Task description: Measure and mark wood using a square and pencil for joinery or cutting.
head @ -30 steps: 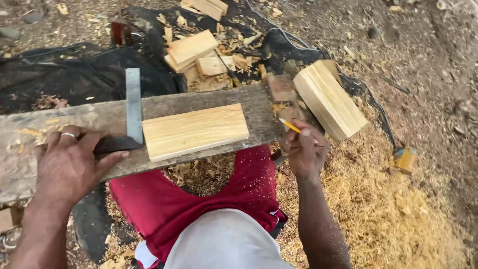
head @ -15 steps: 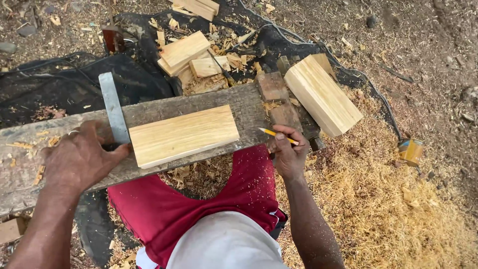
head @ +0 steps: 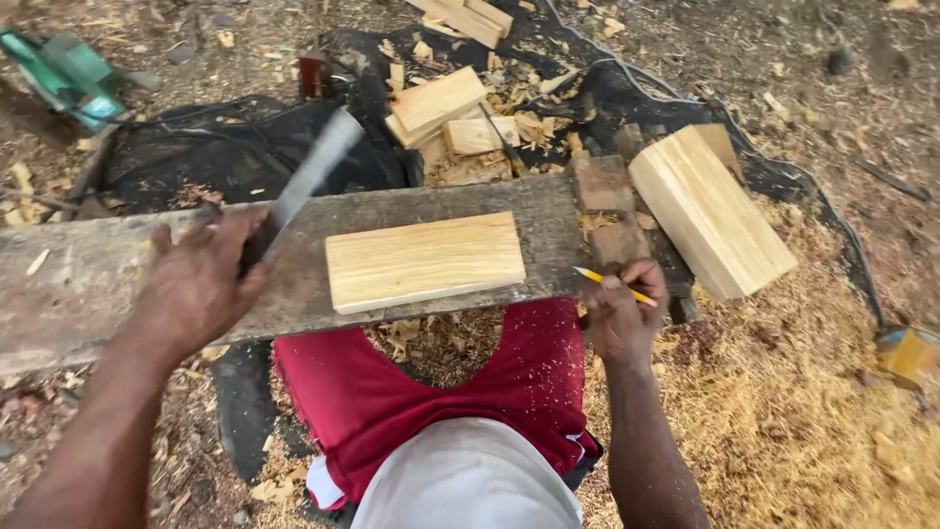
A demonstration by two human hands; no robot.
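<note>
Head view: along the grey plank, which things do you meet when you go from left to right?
Left hand gripping a try square → pale board on the plank → right hand with a yellow pencil → big wood block.

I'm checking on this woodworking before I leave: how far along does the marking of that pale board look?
Cut pale blocks are piled behind. In hand: the left hand grips a metal square, lifted off to the left of the pale board on the grey plank; the right hand holds a yellow pencil. No drawn line shows on the board.
</note>
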